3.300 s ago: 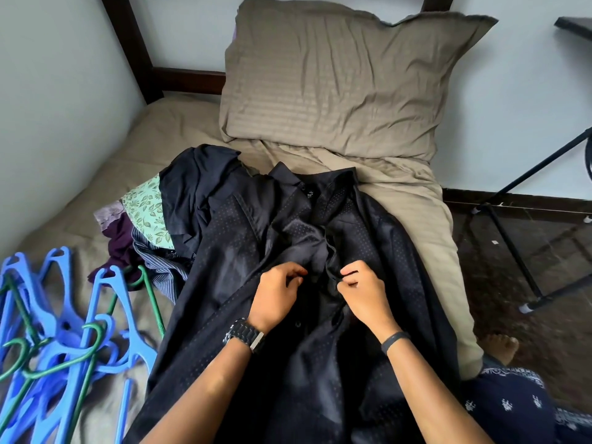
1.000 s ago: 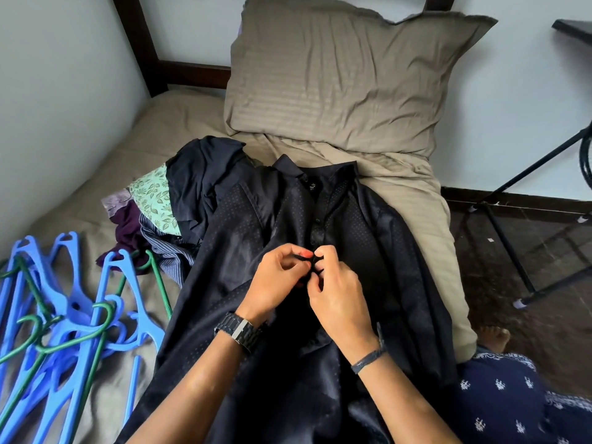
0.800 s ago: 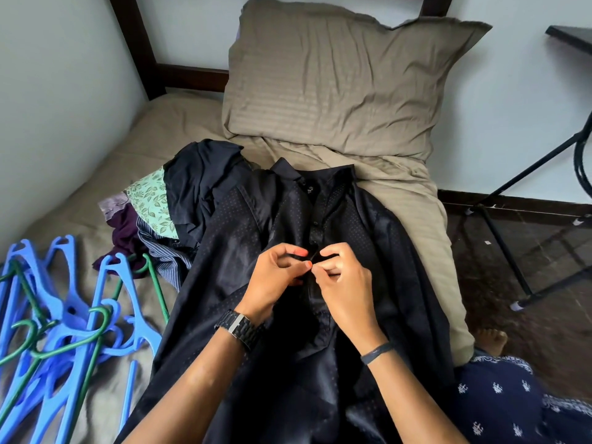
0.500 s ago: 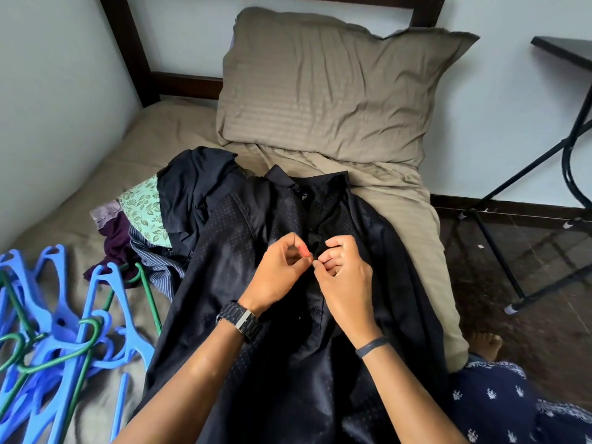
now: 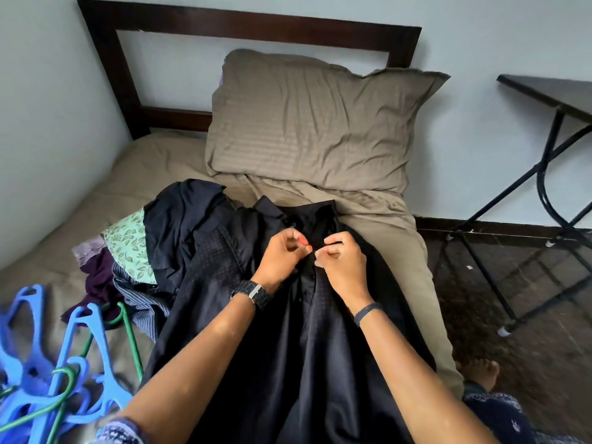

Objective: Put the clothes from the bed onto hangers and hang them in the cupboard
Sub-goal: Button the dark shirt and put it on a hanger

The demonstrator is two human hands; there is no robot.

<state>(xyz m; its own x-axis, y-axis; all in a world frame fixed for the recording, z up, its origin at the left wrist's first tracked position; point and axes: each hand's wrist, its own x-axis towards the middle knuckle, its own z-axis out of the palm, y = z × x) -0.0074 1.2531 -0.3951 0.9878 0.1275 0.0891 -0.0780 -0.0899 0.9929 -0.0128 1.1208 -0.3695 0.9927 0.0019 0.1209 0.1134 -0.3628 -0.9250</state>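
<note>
My left hand (image 5: 282,256) and right hand (image 5: 341,262) pinch the front placket of a dark shirt (image 5: 288,347) spread on the bed (image 5: 400,251), collar toward the pillow (image 5: 307,123) at 12 o'clock. More clothes (image 5: 128,251) lie at 9 o'clock, hangers (image 5: 64,363) at 8

no legible text, labels or numbers

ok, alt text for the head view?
Both hands, left hand and right hand, pinch the front placket of a dark shirt spread on a bed. Blue hangers and more clothes lie left; a tan pillow sits beyond.
</note>
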